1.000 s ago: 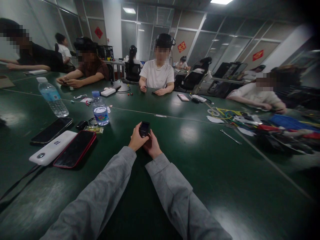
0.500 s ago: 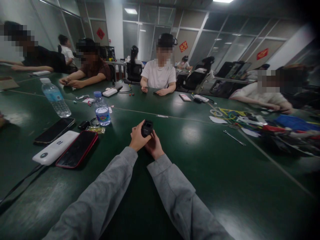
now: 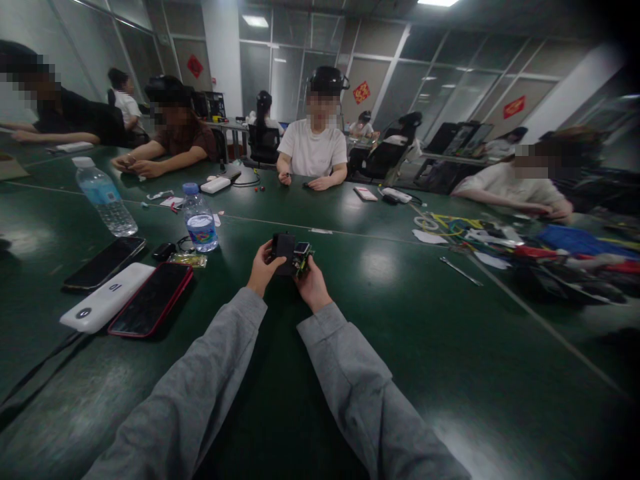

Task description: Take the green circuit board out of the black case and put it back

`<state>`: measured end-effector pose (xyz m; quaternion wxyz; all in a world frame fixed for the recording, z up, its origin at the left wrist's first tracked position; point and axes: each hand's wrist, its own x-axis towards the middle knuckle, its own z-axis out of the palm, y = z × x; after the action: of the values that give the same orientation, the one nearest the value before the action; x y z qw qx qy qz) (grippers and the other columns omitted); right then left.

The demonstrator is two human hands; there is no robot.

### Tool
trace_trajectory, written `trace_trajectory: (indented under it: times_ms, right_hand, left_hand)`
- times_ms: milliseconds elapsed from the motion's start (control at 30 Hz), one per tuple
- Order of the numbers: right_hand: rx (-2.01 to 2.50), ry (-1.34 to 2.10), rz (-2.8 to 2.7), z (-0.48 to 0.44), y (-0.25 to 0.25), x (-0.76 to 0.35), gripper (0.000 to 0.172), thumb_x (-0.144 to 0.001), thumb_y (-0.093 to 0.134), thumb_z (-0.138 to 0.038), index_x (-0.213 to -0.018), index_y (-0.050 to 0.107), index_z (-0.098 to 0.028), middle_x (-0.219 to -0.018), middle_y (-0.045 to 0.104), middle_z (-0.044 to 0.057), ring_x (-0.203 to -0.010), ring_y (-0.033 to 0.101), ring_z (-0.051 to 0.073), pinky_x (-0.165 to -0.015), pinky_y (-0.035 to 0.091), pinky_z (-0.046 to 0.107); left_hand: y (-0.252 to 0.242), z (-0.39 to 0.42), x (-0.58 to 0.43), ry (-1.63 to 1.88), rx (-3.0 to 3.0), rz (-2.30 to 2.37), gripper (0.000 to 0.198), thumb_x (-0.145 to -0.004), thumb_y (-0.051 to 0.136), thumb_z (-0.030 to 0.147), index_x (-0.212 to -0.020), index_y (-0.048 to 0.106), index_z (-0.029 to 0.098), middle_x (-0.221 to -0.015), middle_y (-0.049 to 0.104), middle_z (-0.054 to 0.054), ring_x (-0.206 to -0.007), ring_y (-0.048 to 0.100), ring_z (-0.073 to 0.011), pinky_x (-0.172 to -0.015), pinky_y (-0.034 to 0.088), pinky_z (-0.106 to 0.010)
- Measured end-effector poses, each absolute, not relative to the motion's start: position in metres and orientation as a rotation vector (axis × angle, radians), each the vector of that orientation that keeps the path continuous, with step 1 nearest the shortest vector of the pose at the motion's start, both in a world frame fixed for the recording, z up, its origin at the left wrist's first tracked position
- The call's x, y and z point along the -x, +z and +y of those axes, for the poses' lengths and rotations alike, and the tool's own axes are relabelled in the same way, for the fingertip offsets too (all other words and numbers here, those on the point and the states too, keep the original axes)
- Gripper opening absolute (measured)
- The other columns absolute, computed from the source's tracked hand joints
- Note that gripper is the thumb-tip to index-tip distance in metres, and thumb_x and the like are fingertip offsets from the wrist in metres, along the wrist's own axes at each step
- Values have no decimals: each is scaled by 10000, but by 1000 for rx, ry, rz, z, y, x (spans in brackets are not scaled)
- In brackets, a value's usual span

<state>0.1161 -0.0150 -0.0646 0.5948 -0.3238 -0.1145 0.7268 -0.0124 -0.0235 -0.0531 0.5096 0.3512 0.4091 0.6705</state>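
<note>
My left hand point(image 3: 266, 267) grips a black plastic housing point(image 3: 284, 253), thumb across its near face. In my right hand point(image 3: 313, 283) is a small circuit board point(image 3: 303, 259) with a greyish square part on top and yellow-green edges. The two pieces sit side by side just above the green table point(image 3: 380, 320), close together; whether they still touch I cannot tell. Off to the left lie a red-cased phone point(image 3: 151, 299), a white power bank point(image 3: 107, 298) and a black phone point(image 3: 105, 263).
Two water bottles, one clear point(image 3: 106, 197) and one blue-capped point(image 3: 200, 220), stand at the left. A wrench point(image 3: 461, 271) lies to the right, before a heap of cables and tools point(image 3: 560, 257). Across the table sits a person in a white shirt point(image 3: 315, 150).
The black device, held as one closed block before, is now in two parts: the housing on the left, the circuit board on the right. My hands have moved slightly apart.
</note>
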Motion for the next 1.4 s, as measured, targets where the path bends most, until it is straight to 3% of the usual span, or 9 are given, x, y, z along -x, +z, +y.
trace_trajectory:
  times_ms: [100, 200, 333, 467, 1067, 1400]
  right_hand:
    - [745, 1622, -223, -9, -65, -127, 232, -981, 465, -324, -933, 652, -195, -770, 718, -9, -656, 666, 115, -595, 547, 213]
    - [738, 1654, -178, -8, -66, -134, 264, -993, 432, -349, -955, 639, -189, -748, 700, 6, -620, 651, 111, -557, 544, 202]
    - [724, 1698, -158, -9, -66, -136, 281, -999, 407, -361, -942, 627, -195, -740, 679, 11, -614, 641, 108, -543, 555, 199]
    - [738, 1687, -162, -8, -67, -136, 248, -990, 430, -357, -961, 619, -199, -754, 679, 14, -632, 648, 113, -539, 563, 203]
    - [813, 1635, -232, -8, -66, -127, 250, -987, 402, -305, -999, 623, -191, -771, 698, 13, -658, 664, 129, -631, 575, 246]
    - [831, 1606, -274, -9, -56, -118, 256, -997, 388, -256, -945, 623, -168, -745, 705, 22, -616, 653, 127, -593, 543, 233]
  left_hand:
    - [-54, -27, 14, 1516, -570, 919, 425, -638, 719, 126, -1045, 625, 200, -893, 679, -13, -780, 644, -147, -718, 512, -261]
    - [-54, -32, 21, 1356, -354, 833, 206, -730, 634, 226, -923, 643, 156, -764, 664, -29, -686, 638, -160, -629, 513, -276]
    - [-56, -34, 28, 1342, -219, 657, 345, -815, 636, 424, -980, 665, 123, -902, 714, -95, -795, 680, -196, -664, 544, -304]
    - [-60, -31, 28, 1352, -169, 630, 472, -825, 633, 555, -1005, 671, 120, -906, 720, -105, -806, 688, -196, -688, 557, -308]
    - [-63, -28, 24, 1343, -201, 674, 430, -805, 659, 563, -963, 674, 164, -940, 709, -73, -831, 671, -167, -733, 552, -287]
    - [-64, -26, 23, 1343, -206, 675, 436, -809, 656, 568, -956, 673, 157, -924, 709, -68, -814, 670, -162, -703, 555, -279]
